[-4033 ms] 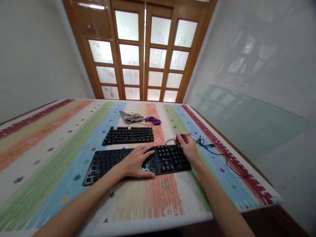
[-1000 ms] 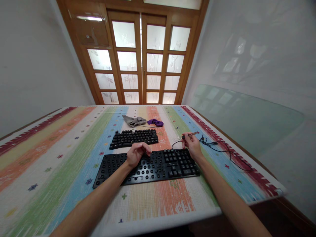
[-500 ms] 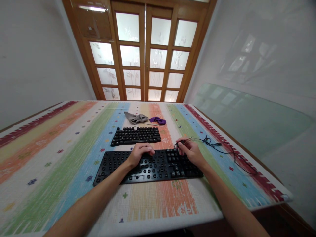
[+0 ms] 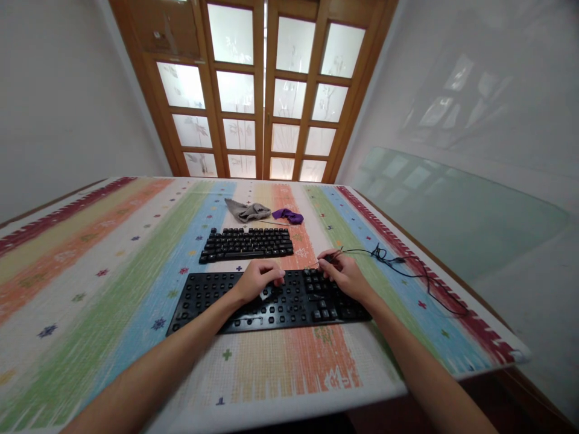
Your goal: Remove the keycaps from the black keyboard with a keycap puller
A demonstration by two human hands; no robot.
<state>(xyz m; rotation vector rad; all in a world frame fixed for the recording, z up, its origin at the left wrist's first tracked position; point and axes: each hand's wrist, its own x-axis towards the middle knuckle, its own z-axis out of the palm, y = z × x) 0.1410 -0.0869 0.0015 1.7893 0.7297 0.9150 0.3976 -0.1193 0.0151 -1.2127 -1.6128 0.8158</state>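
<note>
While the long black plastic keyboard (image 4: 280, 314) lies flat near the front edge of the counter (image 4: 271, 377), the left hand (image 4: 257, 281) is over its middle part and the right hand (image 4: 342, 275) over its far right portion. Small dark key mounts stand bare across the left and middle; black keycaps cover the right end.

The left hand is loosely curled, thumb and fingers bent close together in a narrow shape above the mounts; whether it grips anything or touches the keyboard cannot be told. The right hand is closed in a pinch on a small, slender dark tool (image 4: 333, 258), mostly hidden by the fingers.

Just beyond the keyboard, a block of loose black keycaps (image 4: 246, 243) sits in neat rows, well apart from the right hand. Farther back rest a crumpled grey cloth (image 4: 248, 211) and, beside it, a smaller bunched purple cloth (image 4: 289, 216). To the right of the right hand, a thin black cable (image 4: 380, 254) lies in a tangle on the striped, multicoloured tablecloth.
</note>
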